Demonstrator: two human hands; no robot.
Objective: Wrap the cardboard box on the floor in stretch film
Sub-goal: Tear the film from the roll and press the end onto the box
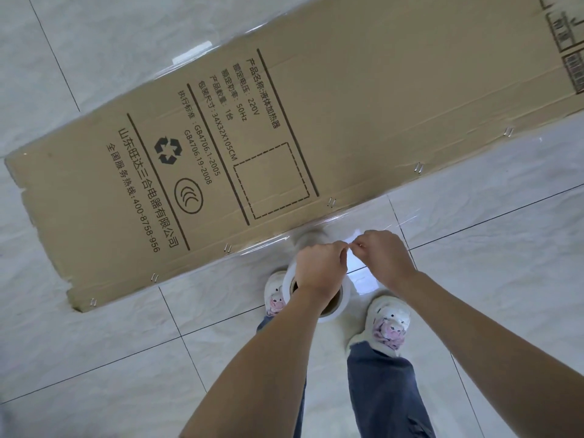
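Brown corrugated card makes up the long cardboard box [284,128], which lies flat on the pale tiled floor [94,358] just beyond the fingers and runs slantwise from the far right down to the near left. Its upper face carries black printed text, a recycling mark, a dashed square and handling symbols at the far right end, and a row of metal staples [331,202] lines the edge nearest the fingers. A glossy layer of clear stretch film [474,197] already covers the middle and right part of the box and spreads onto the floor to the right of the fingers, where it shows as shiny creases. The left hand [320,267] and the right hand [384,257] are held close together above the near edge of the box, each with its fingers curled and the thumb and forefinger tips pinching a thin, nearly invisible strip of film between them; the two pinches sit almost touching. Directly below the left hand stands the film roll [343,298], a white roll with a brown card core, upright on the floor just beside the box, partly hidden by the left wrist. Nearer than the fingers, two white fluffy slippers [387,324] with pink faces stand either side of the roll, under blue jeans [382,390].
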